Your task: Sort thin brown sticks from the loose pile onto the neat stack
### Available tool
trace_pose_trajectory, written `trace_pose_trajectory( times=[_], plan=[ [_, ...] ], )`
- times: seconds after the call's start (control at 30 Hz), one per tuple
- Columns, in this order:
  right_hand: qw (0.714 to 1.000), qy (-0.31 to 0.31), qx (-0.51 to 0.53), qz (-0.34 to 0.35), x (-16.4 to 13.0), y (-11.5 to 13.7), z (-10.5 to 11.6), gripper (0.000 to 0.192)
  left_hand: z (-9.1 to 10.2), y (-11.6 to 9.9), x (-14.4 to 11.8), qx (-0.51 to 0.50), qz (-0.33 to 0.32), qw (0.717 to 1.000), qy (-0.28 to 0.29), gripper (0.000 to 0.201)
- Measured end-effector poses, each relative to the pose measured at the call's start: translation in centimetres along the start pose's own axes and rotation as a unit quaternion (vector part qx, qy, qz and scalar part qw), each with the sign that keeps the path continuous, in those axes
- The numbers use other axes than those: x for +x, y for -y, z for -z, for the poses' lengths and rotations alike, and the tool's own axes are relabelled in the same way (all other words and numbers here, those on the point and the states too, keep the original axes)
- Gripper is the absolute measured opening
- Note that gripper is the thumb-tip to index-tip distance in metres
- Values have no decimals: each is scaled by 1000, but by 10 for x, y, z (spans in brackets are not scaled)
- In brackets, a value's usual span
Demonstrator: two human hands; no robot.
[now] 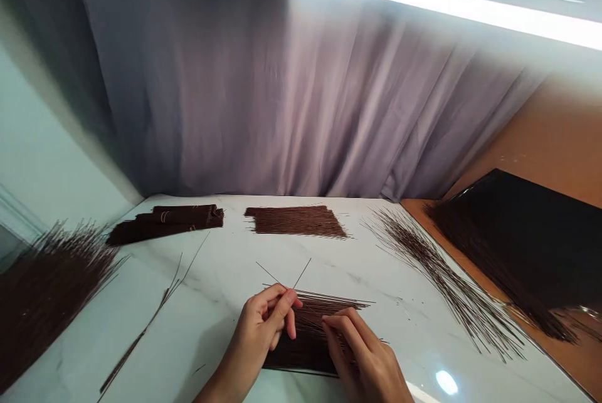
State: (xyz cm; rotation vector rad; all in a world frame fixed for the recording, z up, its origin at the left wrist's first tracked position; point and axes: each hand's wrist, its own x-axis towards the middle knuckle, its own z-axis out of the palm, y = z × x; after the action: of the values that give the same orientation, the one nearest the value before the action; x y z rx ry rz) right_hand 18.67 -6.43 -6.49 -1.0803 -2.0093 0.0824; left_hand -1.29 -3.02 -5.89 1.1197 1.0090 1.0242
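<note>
Both hands (263, 321) on stick pile (315, 328); bundles (169, 221) far off.

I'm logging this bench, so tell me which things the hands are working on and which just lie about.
In hand:
- left hand pinching thin dark brown sticks
- right hand resting on the flat dark brown stick pile

Lying about:
- tied dark stick bundles
- far flat layer of sticks
- loose fanned sticks
- big stick heap at left
- black stick mass at right
- white marble table

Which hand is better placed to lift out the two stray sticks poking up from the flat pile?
Left. The left hand already pinches at the stray sticks; the right hand rests flat on the pile.
</note>
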Motion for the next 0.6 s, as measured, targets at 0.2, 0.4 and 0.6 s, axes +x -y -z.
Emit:
trace_pose_trajectory(
  times=[0.2, 0.4, 0.6],
  plan=[
    [1000, -9, 7, 2, -1, -1, -6, 17, -5, -3, -4, 18, -8, 1000, 18, 50],
    [1000, -23, 1, 12, -2, -3, -12, 19, -9, -2, -6, 28, 1, 999, 20, 49],
    [1000, -23, 3, 16, -6, -5, -17, 20, -7, 6, -4, 11, -3, 1000, 29, 46]
  ],
)
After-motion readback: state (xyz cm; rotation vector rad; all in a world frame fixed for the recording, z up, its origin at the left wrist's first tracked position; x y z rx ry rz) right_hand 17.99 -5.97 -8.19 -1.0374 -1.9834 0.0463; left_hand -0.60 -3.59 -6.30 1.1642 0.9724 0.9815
